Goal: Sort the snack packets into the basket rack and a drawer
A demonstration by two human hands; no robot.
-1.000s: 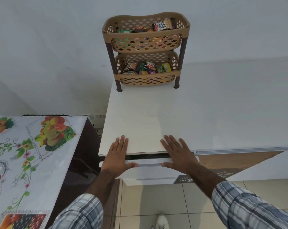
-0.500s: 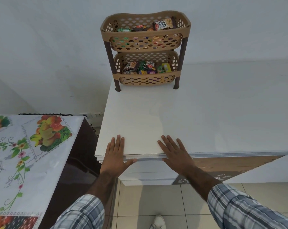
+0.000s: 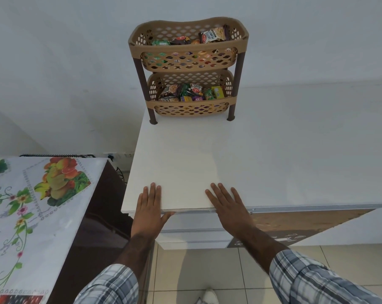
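The snack packets lie in the two baskets of the basket rack. In the upper basket, one pale packet stands against the back wall at the right, and some darker and green ones lie to its left. In the lower basket there is a mixed heap of packets in green, yellow, purple and brown. The rack is beige with dark brown legs. It stands upright at the far left corner of the white bench, close to the wall.

The drawer is under the near edge of the bench, and its white front sits directly below this edge. What it contains cannot be seen.

Both hands lie on the near edge of the bench, above the drawer and well apart from the rack. The left hand is flat, with straight fingers pointing to the rack. Its thumb is stretched to the side, just under the bench edge, at the top of the drawer front. The right hand is also flat, with the fingers a little spread; its thumb is hidden. The grip of each hand is apart and holds nothing. Both arms have checked sleeves.

At the left stands a lower dark table with a cloth printed with fruit and flowers. Below is a pale tiled floor, with the tip of a light shoe.
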